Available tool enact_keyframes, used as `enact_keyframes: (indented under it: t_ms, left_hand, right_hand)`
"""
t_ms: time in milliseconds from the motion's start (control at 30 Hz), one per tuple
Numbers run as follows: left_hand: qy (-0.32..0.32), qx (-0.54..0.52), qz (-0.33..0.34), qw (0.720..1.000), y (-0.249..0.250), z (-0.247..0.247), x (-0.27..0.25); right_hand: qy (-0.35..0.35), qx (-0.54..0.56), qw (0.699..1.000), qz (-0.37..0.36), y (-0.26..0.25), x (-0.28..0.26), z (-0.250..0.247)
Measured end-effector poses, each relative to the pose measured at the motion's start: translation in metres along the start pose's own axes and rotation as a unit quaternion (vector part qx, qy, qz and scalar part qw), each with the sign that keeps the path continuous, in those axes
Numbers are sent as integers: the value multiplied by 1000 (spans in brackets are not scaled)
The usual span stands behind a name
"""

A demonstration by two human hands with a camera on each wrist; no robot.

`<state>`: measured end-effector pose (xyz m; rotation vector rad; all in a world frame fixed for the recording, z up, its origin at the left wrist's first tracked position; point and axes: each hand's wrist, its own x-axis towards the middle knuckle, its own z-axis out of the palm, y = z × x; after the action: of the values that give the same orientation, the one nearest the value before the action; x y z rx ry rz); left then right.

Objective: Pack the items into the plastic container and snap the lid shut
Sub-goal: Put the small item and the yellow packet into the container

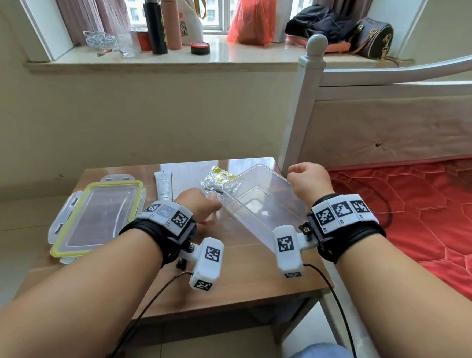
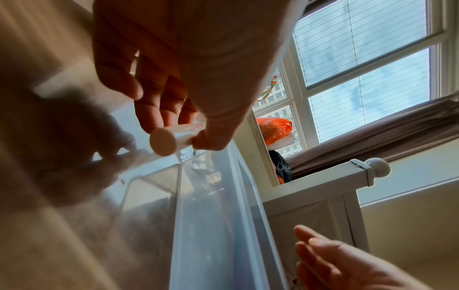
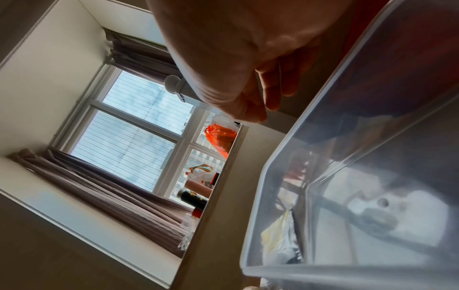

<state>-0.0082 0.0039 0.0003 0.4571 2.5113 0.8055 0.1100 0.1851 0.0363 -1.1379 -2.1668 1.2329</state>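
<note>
A clear plastic container (image 1: 258, 205) (image 2: 211, 215) (image 3: 360, 176) stands open on the wooden table (image 1: 222, 275), turned at an angle. My left hand (image 1: 199, 205) (image 2: 178, 135) pinches a small clear tube with a round white cap (image 2: 162, 142) at the container's near left rim. Above the far right corner hovers my right hand (image 1: 303, 178) (image 3: 258, 109), fingers loosely curled, with nothing visible in it. The lid (image 1: 65, 239), with its yellow seal, lies flat at the left. A white tube (image 1: 164, 187) and a foil packet (image 1: 218, 179) (image 3: 280, 241) lie behind the container.
A bed with a red mattress (image 1: 422, 219) and a white bedpost (image 1: 304, 99) stand close on the right. On the window sill (image 1: 159, 61) behind are bottles, an orange bag (image 1: 252, 15) and dark bags. Cables (image 1: 340, 312) hang from both wrist cameras.
</note>
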Motion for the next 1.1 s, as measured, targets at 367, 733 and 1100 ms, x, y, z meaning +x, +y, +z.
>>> enact_keyframes:
  t_ms: [367,733,1100]
  left_hand:
    - [80,-95,175,977,32,-18,-10]
    - [123,234,224,938,40,8,-10]
    - [106,185,204,955,29,-2,-9]
  right_hand:
    - [-55,-61,996,39,10,-5,6]
    - [-81,-65,994,17,9,-21,16]
    - [-81,-126,989,3,9,-27,23]
